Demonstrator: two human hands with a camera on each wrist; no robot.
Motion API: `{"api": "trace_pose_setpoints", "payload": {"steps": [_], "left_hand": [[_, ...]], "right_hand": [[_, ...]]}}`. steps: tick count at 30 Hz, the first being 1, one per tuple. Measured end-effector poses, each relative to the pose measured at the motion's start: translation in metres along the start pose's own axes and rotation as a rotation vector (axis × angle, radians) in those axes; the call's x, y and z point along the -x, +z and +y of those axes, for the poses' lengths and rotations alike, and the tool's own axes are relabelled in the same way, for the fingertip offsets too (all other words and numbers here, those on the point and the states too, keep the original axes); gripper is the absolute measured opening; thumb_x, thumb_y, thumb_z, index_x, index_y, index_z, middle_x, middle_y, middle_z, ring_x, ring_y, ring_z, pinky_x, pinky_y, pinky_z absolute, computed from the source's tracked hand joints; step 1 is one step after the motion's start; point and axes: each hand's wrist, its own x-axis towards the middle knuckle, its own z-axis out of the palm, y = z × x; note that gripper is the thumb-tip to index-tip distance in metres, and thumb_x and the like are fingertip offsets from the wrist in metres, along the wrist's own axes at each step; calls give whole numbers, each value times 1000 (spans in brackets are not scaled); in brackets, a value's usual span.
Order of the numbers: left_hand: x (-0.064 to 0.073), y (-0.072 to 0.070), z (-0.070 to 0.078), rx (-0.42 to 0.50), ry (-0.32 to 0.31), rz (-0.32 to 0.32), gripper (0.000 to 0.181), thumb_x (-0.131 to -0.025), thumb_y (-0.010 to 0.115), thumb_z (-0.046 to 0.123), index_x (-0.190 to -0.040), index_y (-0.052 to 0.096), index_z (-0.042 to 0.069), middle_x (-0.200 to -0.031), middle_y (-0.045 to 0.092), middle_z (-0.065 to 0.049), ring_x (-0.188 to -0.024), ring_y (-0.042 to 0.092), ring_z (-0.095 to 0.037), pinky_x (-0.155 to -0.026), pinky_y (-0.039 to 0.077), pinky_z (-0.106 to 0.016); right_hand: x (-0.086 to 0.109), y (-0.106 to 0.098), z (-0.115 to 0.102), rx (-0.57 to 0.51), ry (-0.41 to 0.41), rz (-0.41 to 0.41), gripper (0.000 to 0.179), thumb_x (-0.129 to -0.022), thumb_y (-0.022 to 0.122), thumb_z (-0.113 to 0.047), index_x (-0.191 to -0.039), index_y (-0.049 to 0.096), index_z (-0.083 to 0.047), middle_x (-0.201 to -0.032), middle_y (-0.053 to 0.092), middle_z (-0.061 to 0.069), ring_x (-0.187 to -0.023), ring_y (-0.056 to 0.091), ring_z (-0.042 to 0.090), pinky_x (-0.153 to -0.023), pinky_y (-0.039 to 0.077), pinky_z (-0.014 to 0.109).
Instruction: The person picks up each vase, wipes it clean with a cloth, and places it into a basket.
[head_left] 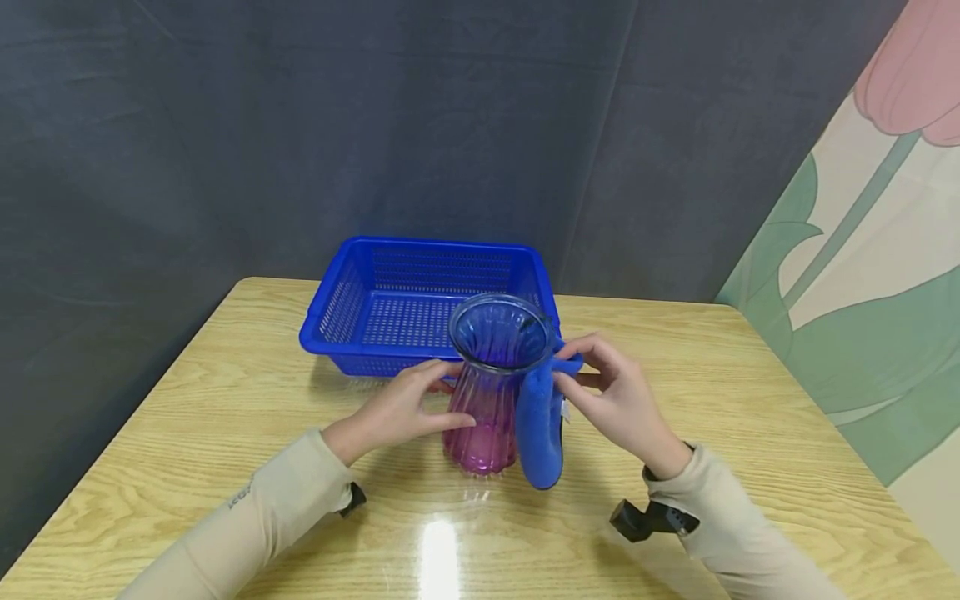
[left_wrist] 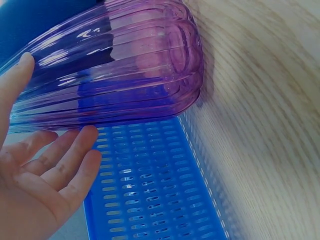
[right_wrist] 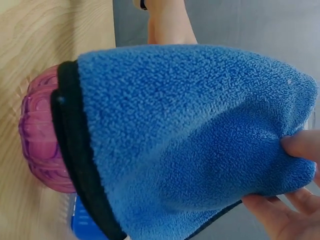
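Observation:
A ribbed glass vase (head_left: 483,408), blue at its flared mouth and pink toward its base, stands upright near the middle of the table. My left hand (head_left: 408,408) holds it from the left, thumb across the front and fingers at the back. In the left wrist view, the vase (left_wrist: 145,65) lies between the thumb and the curved fingers. At the vase's right side, my right hand (head_left: 611,396) pinches a blue cloth (head_left: 540,429) that hangs down beside the glass. The right wrist view shows the fuzzy cloth (right_wrist: 190,130) with dark edging, covering most of the vase.
Behind the vase sits a blue perforated plastic basket (head_left: 412,317), its right front corner partly hidden by the vase. All stand on a wood-grain table (head_left: 225,400). A dark curtain (head_left: 375,125) rises behind the table's far edge, with a flower-painted wall (head_left: 885,333) to the right.

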Motion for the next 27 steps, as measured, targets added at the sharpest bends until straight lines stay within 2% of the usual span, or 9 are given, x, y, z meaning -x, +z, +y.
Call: {"api": "trace_pose_setpoints", "payload": {"steps": [7, 12, 17, 27], "left_hand": [[0, 0, 0, 10, 1, -1, 62, -77, 75, 35, -128, 53, 8, -124, 61, -8, -100, 65, -21, -93, 54, -39], [0, 1, -1, 33, -2, 0, 63, -76, 75, 34, -129, 53, 8, -124, 60, -9, -100, 64, -22, -93, 53, -41], [0, 1, -1, 35, -3, 2, 62, -77, 75, 35, -128, 53, 8, -123, 61, -8, -100, 64, -22, -92, 53, -42], [1, 0, 0, 6, -6, -3, 63, -78, 74, 37, -129, 52, 8, -124, 60, -8, -103, 64, -22, -94, 52, -43]], "right_hand": [[3, 8, 4, 87, 29, -40, 20, -78, 65, 13, -94, 58, 2, -92, 63, 11, -86, 58, -4, -70, 57, 15], [5, 10, 5, 108, 68, -75, 20, -79, 66, 10, -94, 59, 0, -92, 63, 10, -85, 56, -4, -69, 57, 16], [8, 11, 7, 95, 101, -109, 20, -79, 65, 9, -95, 58, -2, -94, 62, 9, -87, 56, -4, -69, 59, 23], [13, 10, 18, 67, 163, -188, 20, -81, 64, 8, -97, 58, -3, -99, 61, 10, -92, 56, -3, -76, 60, 27]]}}
